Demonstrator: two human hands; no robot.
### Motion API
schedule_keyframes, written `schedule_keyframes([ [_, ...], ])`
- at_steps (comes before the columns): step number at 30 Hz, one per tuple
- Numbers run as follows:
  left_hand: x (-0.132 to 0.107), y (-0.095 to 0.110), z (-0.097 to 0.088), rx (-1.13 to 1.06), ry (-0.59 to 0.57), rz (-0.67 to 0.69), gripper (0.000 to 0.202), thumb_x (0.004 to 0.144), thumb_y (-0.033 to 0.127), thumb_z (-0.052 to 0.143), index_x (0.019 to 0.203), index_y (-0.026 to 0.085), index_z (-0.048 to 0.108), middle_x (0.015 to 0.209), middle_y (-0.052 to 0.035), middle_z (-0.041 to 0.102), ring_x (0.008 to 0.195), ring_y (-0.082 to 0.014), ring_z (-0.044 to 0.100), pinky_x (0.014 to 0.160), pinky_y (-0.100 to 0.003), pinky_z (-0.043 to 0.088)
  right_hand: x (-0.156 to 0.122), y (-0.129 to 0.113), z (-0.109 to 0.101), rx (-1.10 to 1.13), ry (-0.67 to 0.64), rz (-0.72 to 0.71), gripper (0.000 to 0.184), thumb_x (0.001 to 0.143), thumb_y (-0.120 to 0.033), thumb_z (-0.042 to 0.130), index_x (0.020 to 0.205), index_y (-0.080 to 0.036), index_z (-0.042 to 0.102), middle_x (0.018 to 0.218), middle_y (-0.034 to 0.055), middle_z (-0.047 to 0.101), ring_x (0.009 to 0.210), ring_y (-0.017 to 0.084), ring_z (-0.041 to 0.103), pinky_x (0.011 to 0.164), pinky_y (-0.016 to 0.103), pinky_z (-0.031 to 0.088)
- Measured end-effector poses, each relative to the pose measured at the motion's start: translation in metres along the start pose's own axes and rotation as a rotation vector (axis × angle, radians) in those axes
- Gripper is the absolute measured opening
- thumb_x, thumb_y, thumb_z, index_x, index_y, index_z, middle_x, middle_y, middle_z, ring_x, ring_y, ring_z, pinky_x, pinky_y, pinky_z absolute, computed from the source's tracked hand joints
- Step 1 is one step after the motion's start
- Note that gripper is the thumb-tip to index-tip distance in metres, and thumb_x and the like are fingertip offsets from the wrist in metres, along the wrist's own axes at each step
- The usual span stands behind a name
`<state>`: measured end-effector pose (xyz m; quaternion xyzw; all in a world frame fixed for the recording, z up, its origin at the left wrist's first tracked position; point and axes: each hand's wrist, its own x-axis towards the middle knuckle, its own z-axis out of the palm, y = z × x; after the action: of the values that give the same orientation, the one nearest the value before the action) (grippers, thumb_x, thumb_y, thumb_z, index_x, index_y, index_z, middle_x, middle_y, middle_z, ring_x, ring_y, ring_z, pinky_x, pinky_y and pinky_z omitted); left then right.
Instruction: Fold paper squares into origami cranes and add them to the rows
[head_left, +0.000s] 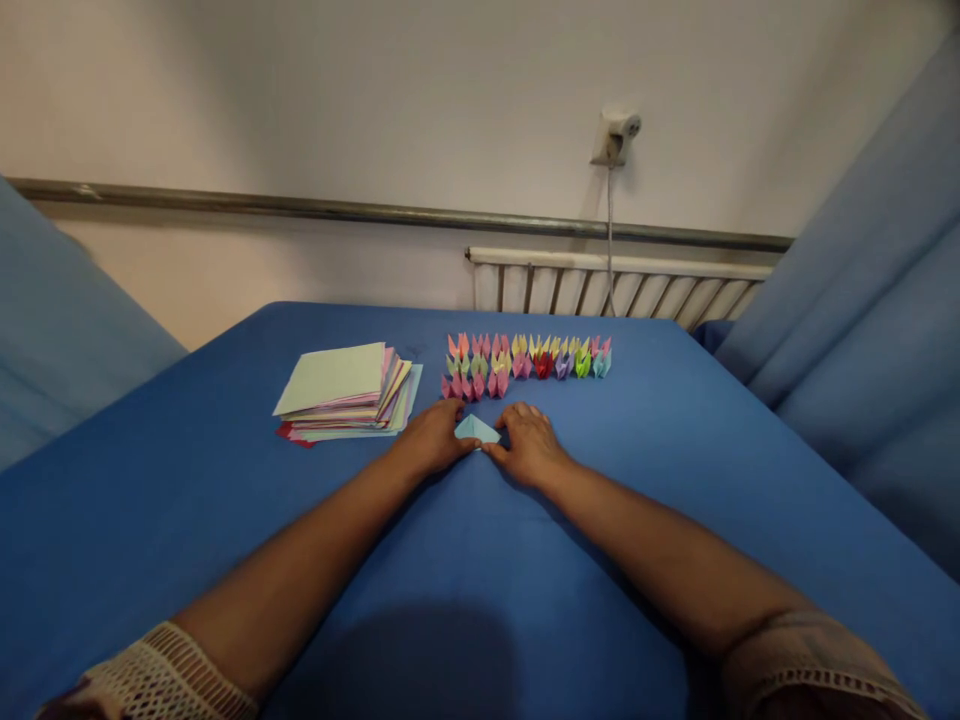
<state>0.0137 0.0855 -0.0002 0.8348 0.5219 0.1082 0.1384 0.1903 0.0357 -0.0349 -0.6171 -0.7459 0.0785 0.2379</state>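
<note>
Holding the small pale-blue folded paper triangle by its edges on the blue cloth-covered table, the left hand and right hand could leave it lopsided by pressing unevenly.

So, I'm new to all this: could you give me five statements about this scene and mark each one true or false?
1. The left hand and right hand both touch the small light-blue folded paper. True.
2. The thick stack of multicoloured rectangular paper sheets lies to the right of both hands. False: it lies to their left.
3. The rows of small colourful folded-paper figures stand beyond the hands. True.
4. The smooth cloth covering the table is red. False: it is blue.
5. A thin pale cord hangs from the white wall socket. True.
</note>
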Motion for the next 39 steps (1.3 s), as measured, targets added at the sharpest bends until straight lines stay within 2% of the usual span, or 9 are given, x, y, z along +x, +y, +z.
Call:
schedule_keyframes([
  [4,0.0,-0.004,-0.001,-0.079,-0.035,-0.067,0.056,0.066,0.043,0.071,0.112,0.015,0.058,0.098,-0.0103,0.068,0.084,-0.0248,0.064,0.067,-0.03,0.044,0.001,0.0,0.001,0.04,-0.008,0.008,0.035,0.079,-0.043,0.065,0.105,-0.019,0.057,0.105,0.0084,0.057,0.101,0.025,0.05,0.086,0.039,0.037],
  [12,-0.001,0.0,0.0,-0.504,-0.09,-0.021,0.023,0.065,0.036,0.067,0.071,0.015,0.065,0.062,0.0028,0.057,0.058,-0.0136,0.05,0.053,-0.023,0.034,0.006,0.009,0.007,0.249,0.01,-0.023,0.032,0.077,-0.037,0.067,0.104,-0.02,0.06,0.11,0.008,0.059,0.107,0.024,0.052,0.092,0.04,0.038],
  [16,-0.002,0.009,0.005,-0.827,0.047,-0.101,0.028,0.061,0.038,0.073,0.072,0.012,0.066,0.064,0.0022,0.058,0.059,-0.0118,0.049,0.056,-0.023,0.036,0.014,0.014,0.016,0.701,0.082,0.031,0.019,0.074,-0.032,0.068,0.087,-0.02,0.061,0.097,0.0047,0.064,0.088,0.018,0.059,0.08,0.034,0.046],
  [19,-0.002,0.016,0.011,-1.117,0.136,-0.17,0.035,0.061,0.037,0.076,0.083,0.011,0.067,0.073,-0.0013,0.064,0.063,-0.0121,0.054,0.061,-0.024,0.041,0.02,0.012,0.02,1.153,0.095,0.197,0.035,0.066,-0.036,0.074,0.092,-0.019,0.057,0.086,0.0025,0.065,0.066,0.013,0.059,0.063,0.028,0.048],
  [22,-0.001,0.022,0.017,-1.285,0.169,-0.179,0.038,0.061,0.036,0.078,0.087,0.01,0.068,0.077,-0.0039,0.067,0.065,-0.0127,0.057,0.063,-0.024,0.043,0.02,0.008,0.017,1.355,0.014,0.252,0.042,0.059,-0.036,0.079,0.09,-0.018,0.058,0.078,0.0024,0.066,0.063,0.014,0.061,0.057,0.025,0.047],
  [27,0.002,0.028,0.027,-1.281,0.177,-0.152,0.038,0.06,0.032,0.08,0.088,0.01,0.068,0.082,-0.0052,0.069,0.073,-0.0155,0.061,0.072,-0.027,0.047,0.02,0.006,0.011,1.429,0.018,0.298,0.034,0.059,-0.037,0.08,0.079,-0.016,0.062,0.066,0.0,0.064,0.059,0.012,0.06,0.055,0.024,0.047],
  [32,0.004,0.026,0.026,-1.332,0.321,-0.203,0.047,0.059,0.027,0.081,0.101,0.013,0.064,0.104,-0.0082,0.068,0.089,-0.0167,0.063,0.083,-0.029,0.047,0.023,0.015,0.009,1.484,0.048,0.363,0.038,0.061,-0.037,0.078,0.09,-0.017,0.062,0.072,0.0012,0.067,0.061,0.013,0.063,0.055,0.025,0.05],
  [37,0.002,0.025,0.023,-1.508,0.038,-0.2,0.049,0.061,0.031,0.081,0.102,0.012,0.063,0.092,-0.0087,0.07,0.077,-0.0168,0.065,0.074,-0.031,0.051,0.023,0.023,0.006,1.361,-0.029,0.25,0.033,0.063,-0.036,0.076,0.085,-0.018,0.059,0.065,-0.0027,0.064,0.053,0.01,0.057,0.049,0.021,0.047],
  [39,0.001,0.025,0.022,-1.476,0.011,-0.195,0.044,0.059,0.03,0.082,0.094,0.011,0.064,0.082,-0.005,0.069,0.067,-0.0137,0.063,0.068,-0.027,0.05,0.023,0.024,0.005,1.318,-0.056,0.205,0.031,0.063,-0.037,0.075,0.081,-0.018,0.058,0.063,-0.0032,0.063,0.051,0.009,0.055,0.047,0.02,0.044],
])
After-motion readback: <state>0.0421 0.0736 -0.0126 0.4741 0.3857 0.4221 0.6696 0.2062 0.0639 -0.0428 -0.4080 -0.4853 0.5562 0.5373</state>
